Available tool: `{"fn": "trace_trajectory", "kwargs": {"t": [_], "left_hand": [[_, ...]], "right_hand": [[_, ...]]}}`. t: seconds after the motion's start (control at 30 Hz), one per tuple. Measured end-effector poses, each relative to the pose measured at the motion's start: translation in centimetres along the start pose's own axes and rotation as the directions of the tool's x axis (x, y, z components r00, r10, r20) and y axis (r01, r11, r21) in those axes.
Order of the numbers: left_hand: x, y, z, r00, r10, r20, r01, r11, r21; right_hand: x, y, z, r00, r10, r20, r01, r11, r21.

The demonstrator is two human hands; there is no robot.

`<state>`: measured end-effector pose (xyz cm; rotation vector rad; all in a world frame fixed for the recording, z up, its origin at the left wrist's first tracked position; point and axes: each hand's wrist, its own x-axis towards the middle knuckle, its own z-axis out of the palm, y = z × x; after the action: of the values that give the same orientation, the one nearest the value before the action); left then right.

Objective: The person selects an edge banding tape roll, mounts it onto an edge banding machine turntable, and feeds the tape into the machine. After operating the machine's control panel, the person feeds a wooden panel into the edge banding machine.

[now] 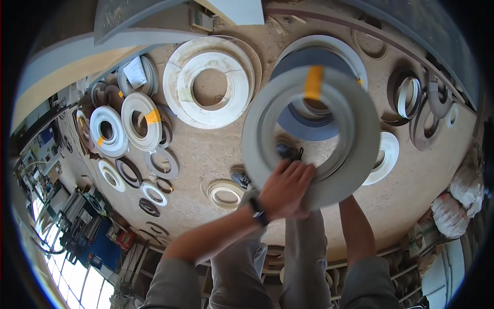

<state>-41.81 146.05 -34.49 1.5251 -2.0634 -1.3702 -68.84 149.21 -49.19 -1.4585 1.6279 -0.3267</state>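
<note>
In front of me I hold up a large grey roll of edge banding point(363, 154) with a strip of orange tape across its upper rim. My left hand point(288, 190) is closed on its lower left part, fingers hooked over the inner edge of the hole. My right forearm point(357, 226) rises behind the roll's lower right side, and the roll hides that hand. Beyond it on the floor lies a bigger dark blue-grey roll point(288, 64), partly covered. Just left of that rests a wide white roll point(180, 87).
Several rolls, among them a beige one with orange tape point(133, 134) and a white one point(110, 147), lie at the left. A small cream roll point(225, 202) is near my shoes. At the right are a white roll point(390, 149), brown coils point(396, 87) and white sacks point(447, 213).
</note>
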Motion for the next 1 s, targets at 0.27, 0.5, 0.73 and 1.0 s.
{"fn": "trace_trajectory", "kwargs": {"t": [0.27,0.5,0.73,1.0], "left_hand": [[6.8,-13.2,10.4,0.988,-0.072,-0.136,0.12,0.911,0.393],[-1.4,-33.0,7.2,0.59,-0.698,-0.406,0.803,0.458,0.381],[-4.8,-31.9,3.1,0.856,-0.391,-0.339,0.518,0.654,0.552],[-17.5,-12.0,-6.4,0.762,-0.632,-0.139,0.071,0.295,-0.953]], "right_hand": [[-6.7,10.7,-0.4,0.978,0.166,-0.125,-0.205,0.672,-0.711],[-10.6,12.0,2.0,0.97,0.224,-0.097,-0.231,0.721,-0.653],[-13.2,8.5,-1.8,0.981,0.194,0.006,-0.153,0.793,-0.589],[-15.7,-1.2,-6.2,0.999,0.033,-0.002,-0.028,0.826,-0.563]]}}
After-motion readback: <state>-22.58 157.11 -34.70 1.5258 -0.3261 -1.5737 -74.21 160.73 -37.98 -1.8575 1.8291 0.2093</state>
